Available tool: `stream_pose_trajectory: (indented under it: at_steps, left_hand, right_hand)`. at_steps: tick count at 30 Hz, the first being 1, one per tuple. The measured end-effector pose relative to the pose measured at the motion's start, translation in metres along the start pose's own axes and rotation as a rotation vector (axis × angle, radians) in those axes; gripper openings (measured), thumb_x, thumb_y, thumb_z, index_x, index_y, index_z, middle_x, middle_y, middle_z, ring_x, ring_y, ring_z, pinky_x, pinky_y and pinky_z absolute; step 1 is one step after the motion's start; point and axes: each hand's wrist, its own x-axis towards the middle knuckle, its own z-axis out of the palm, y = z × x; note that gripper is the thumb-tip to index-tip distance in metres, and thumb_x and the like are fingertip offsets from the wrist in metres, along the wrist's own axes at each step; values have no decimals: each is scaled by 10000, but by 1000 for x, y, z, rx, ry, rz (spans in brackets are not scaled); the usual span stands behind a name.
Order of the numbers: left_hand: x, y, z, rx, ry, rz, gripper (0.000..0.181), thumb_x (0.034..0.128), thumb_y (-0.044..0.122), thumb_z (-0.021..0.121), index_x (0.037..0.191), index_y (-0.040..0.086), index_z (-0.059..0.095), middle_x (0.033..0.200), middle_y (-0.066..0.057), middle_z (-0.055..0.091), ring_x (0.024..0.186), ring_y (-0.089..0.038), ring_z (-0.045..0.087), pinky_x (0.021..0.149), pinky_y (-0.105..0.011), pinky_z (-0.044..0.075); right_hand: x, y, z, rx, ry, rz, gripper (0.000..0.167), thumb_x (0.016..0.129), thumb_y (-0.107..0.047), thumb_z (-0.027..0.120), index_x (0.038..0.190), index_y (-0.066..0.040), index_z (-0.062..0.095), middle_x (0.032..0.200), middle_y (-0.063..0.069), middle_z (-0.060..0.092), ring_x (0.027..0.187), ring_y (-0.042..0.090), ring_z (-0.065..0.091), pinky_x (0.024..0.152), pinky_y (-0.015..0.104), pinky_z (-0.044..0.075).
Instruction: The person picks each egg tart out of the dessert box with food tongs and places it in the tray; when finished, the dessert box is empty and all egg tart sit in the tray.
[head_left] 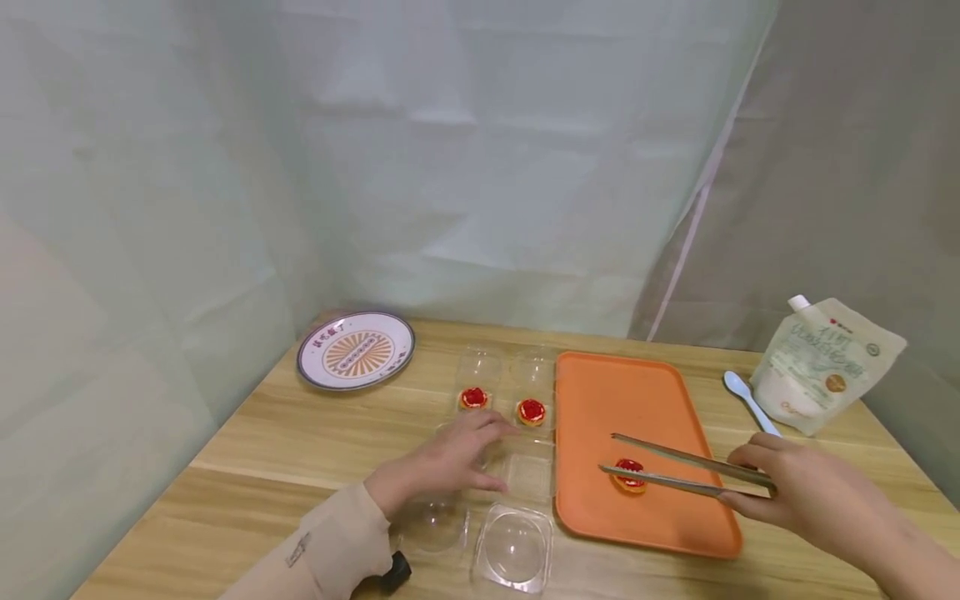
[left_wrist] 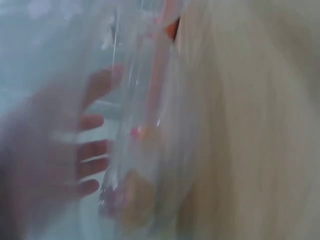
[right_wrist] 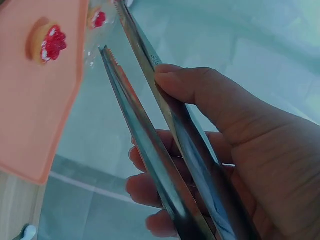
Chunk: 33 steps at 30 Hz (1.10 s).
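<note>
My right hand (head_left: 817, 496) grips metal tongs (head_left: 686, 457), thumb on one arm and fingers round the other. The tong tips stand apart near a small red-topped tart (head_left: 632, 488) on the orange tray (head_left: 626, 387); in the right wrist view this tart (right_wrist: 50, 44) lies beyond the tips. My left hand (head_left: 459, 454) hovers over clear plastic containers (head_left: 528, 475), fingers spread and relaxed. Whether it touches the plastic, I cannot tell. Just beyond it, two similar tarts, one on the left (head_left: 474, 398) and one on the right (head_left: 532, 412), sit in clear compartments.
Nearer me, clear domed lids (head_left: 515, 546) lie on the wooden table (head_left: 300, 467). A patterned plate (head_left: 356, 350) is at the back left. Right of the tray are a pale blue spoon (head_left: 742, 392) and a spouted pouch (head_left: 825, 367).
</note>
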Motion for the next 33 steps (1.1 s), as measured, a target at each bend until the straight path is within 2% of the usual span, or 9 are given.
stream_pose_trajectory:
  at_steps: [5, 9, 14, 18, 21, 28, 33]
  left_hand:
    - [-2, -2, -12, -7, 44, 20, 694, 735, 408, 803, 1320, 131, 552, 1284, -46, 576, 1213, -236, 513, 1066, -439, 413]
    - [-6, -4, -24, -17, 44, -21, 649, 740, 380, 812, 1300, 155, 572, 1286, -55, 581, 1222, -267, 505, 1067, -473, 399]
    - [-12, -10, -34, 4, 31, -52, 632, 745, 374, 808, 1287, 136, 586, 1238, -77, 597, 1189, -285, 515, 1058, -493, 393]
    - [-18, -18, -38, 34, 18, -52, 627, 740, 387, 809, 1270, 126, 602, 1189, -67, 610, 1137, -268, 536, 1015, -472, 425]
    - [-24, -23, -40, 33, 4, -79, 647, 722, 379, 824, 1274, 124, 601, 1191, -75, 604, 1126, -269, 541, 991, -463, 444]
    - [-33, -33, -44, -3, -34, -159, 683, 728, 386, 818, 1307, 118, 575, 1243, -91, 592, 1174, -296, 529, 1019, -482, 436]
    - [-35, -38, -41, -22, -54, -207, 700, 737, 423, 800, 1306, 89, 565, 1247, -106, 599, 1177, -313, 536, 1028, -493, 435]
  right_hand:
    - [13, -9, -7, 38, -36, -21, 238, 667, -369, 843, 828, -286, 688, 760, -250, 508, 564, -124, 346, 462, 155, 325]
    - [21, -16, -12, 66, -63, -49, 233, 696, -378, 826, 851, -271, 690, 770, -232, 515, 575, -117, 366, 472, 156, 345]
    - [32, -26, -16, 69, -81, -37, 223, 727, -424, 799, 863, -297, 676, 779, -229, 505, 567, -112, 362, 478, 152, 345]
    - [39, -33, -18, 66, -86, -42, 227, 742, -446, 783, 870, -298, 669, 791, -216, 505, 569, -110, 361, 475, 151, 340]
    - [44, -37, -18, 74, -74, -69, 241, 742, -427, 788, 886, -270, 676, 820, -190, 537, 580, -108, 374, 475, 150, 347]
    - [60, -46, -6, 112, 40, -250, 244, 709, -344, 827, 850, -211, 677, 756, -166, 530, 562, -99, 350, 470, 119, 326]
    - [71, -59, 0, 81, -16, -230, 272, 739, -408, 793, 884, -202, 691, 754, -147, 520, 547, -83, 350, 462, 126, 317]
